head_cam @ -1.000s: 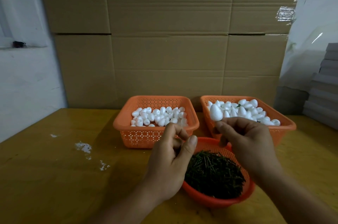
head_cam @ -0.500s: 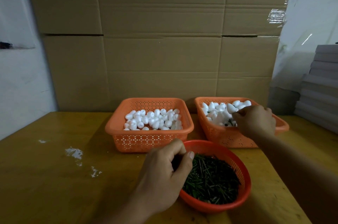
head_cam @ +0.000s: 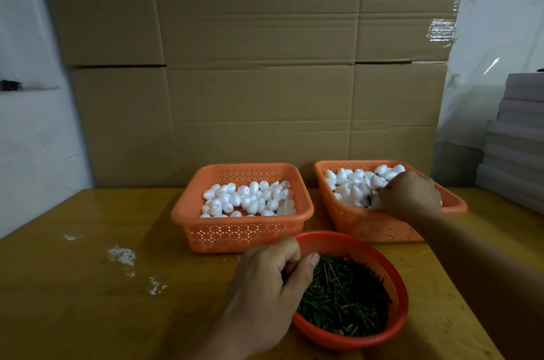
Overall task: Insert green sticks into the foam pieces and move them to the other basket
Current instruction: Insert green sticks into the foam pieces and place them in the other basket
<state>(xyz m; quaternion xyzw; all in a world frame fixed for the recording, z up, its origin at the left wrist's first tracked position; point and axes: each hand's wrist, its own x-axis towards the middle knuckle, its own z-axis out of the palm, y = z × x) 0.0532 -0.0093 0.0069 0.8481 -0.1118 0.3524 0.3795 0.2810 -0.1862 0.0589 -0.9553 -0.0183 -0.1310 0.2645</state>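
the left grip (head_cam: pixel 272 280) is curled over the sticks (head_cam: pixel 344 298) in the bowl (head_cam: pixel 396 327). the right grip (head_cam: pixel 407 195) is down in the right basket (head_cam: pixel 368 227) of foam (head_cam: pixel 353 186); i cannot tell what either holds.

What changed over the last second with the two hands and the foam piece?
The right hand carried the foam piece from above the round bowl over to the right basket and now reaches in among the foam there; whether it has let go is hidden. The left hand dropped to the green sticks, fingers curled. Baskets and bowl stayed put.
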